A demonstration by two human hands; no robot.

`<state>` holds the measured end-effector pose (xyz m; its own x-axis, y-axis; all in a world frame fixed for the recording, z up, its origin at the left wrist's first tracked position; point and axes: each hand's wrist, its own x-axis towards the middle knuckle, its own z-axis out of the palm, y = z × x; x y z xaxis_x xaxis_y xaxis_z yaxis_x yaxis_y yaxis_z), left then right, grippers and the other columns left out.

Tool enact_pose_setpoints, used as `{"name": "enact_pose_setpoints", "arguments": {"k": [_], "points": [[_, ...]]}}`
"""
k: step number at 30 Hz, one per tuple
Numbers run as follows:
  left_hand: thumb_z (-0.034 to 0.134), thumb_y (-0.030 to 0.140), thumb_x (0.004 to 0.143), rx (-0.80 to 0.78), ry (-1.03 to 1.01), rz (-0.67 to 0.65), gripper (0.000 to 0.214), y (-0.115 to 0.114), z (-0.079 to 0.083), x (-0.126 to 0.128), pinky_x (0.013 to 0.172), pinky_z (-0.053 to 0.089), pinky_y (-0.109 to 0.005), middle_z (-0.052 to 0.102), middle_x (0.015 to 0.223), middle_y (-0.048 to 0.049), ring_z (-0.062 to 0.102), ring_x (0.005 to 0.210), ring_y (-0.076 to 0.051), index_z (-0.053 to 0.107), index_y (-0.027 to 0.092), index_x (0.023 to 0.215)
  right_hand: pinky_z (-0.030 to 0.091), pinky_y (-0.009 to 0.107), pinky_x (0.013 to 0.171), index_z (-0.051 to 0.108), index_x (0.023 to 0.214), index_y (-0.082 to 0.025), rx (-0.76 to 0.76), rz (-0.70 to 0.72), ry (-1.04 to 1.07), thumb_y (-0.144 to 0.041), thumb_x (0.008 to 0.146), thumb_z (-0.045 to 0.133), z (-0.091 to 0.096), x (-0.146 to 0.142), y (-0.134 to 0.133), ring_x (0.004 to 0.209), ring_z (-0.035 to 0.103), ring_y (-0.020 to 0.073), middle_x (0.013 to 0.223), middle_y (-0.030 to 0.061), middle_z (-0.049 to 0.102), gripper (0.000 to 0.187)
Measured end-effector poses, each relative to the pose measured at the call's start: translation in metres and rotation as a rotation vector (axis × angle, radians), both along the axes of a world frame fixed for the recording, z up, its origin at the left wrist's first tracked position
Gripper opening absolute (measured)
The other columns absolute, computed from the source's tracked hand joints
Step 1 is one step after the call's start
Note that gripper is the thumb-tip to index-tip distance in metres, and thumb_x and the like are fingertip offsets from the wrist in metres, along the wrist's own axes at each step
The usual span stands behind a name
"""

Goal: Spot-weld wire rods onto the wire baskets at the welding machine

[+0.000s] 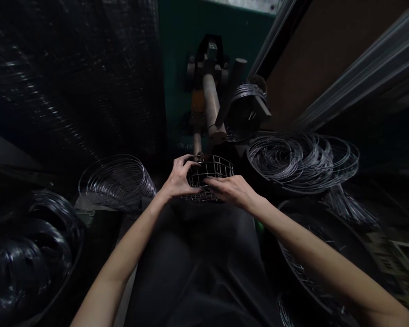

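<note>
A round wire basket [221,166], a cage of thin metal rods and rings, sits between my hands below the machine's electrode arms. My left hand [181,178] grips its left side, thumb on the near part and fingers curved over the far rim. Against the near right side, my right hand [232,189] holds the wires, its fingertips pointing inward; the thumb is partly hidden. Just beyond the basket, the lower rod [197,143] of the machine comes down to the far rim. Above it slants a thick metal cylinder [211,106].
A stack of wire rings [117,179] stands at left, with wire bundles [17,263] below. Wire hoops [293,159] fill a container at right. A dark tub [347,254] holds short wires under my right forearm. The green machine body [180,54] rises ahead.
</note>
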<state>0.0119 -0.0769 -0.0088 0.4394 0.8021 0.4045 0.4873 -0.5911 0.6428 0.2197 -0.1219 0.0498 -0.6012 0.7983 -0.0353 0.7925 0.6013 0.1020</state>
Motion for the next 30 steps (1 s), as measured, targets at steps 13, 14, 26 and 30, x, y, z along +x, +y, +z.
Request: {"name": "enact_pose_setpoints", "arguments": {"k": [13, 14, 26, 30], "points": [[0.086, 0.036, 0.051, -0.104, -0.064, 0.005, 0.078, 0.015, 0.014, -0.003, 0.096, 0.043, -0.044, 0.050, 0.117, -0.0068, 0.047, 0.110, -0.028, 0.046, 0.022, 0.116, 0.047, 0.023, 0.060, 0.061, 0.123, -0.029, -0.014, -0.027, 0.137, -0.021, 0.090, 0.053, 0.001, 0.001, 0.012, 0.085, 0.070, 0.0171, 0.110, 0.0001, 0.071, 0.035], [0.086, 0.036, 0.050, -0.127, -0.066, 0.017, 0.078, 0.019, 0.016, -0.002, 0.096, 0.043, -0.044, 0.051, 0.115, -0.0064, 0.047, 0.109, -0.028, 0.046, 0.021, 0.116, 0.048, 0.024, 0.061, 0.061, 0.123, -0.029, -0.002, -0.038, 0.161, -0.022, 0.091, 0.053, -0.002, 0.001, 0.016, 0.085, 0.070, 0.0173, 0.110, 0.0002, 0.071, 0.035], [0.086, 0.032, 0.047, -0.100, -0.099, 0.067, 0.079, 0.047, 0.013, 0.003, 0.094, 0.043, -0.043, 0.050, 0.111, -0.0058, 0.049, 0.106, -0.027, 0.043, 0.021, 0.112, 0.047, 0.025, 0.067, 0.070, 0.090, -0.021, 0.192, -0.201, 0.751, -0.023, 0.084, 0.063, -0.039, 0.011, 0.033, 0.076, 0.060, 0.0154, 0.089, 0.0049, 0.062, 0.009], [0.087, 0.034, 0.046, -0.127, -0.099, 0.075, 0.081, 0.063, 0.016, 0.001, 0.096, 0.042, -0.044, 0.051, 0.111, -0.0056, 0.049, 0.106, -0.028, 0.043, 0.021, 0.112, 0.046, 0.027, 0.066, 0.068, 0.083, -0.021, 0.127, -0.318, 0.861, -0.021, 0.077, 0.069, -0.034, 0.008, 0.049, 0.073, 0.058, 0.0156, 0.080, 0.0014, 0.057, 0.006]]}}
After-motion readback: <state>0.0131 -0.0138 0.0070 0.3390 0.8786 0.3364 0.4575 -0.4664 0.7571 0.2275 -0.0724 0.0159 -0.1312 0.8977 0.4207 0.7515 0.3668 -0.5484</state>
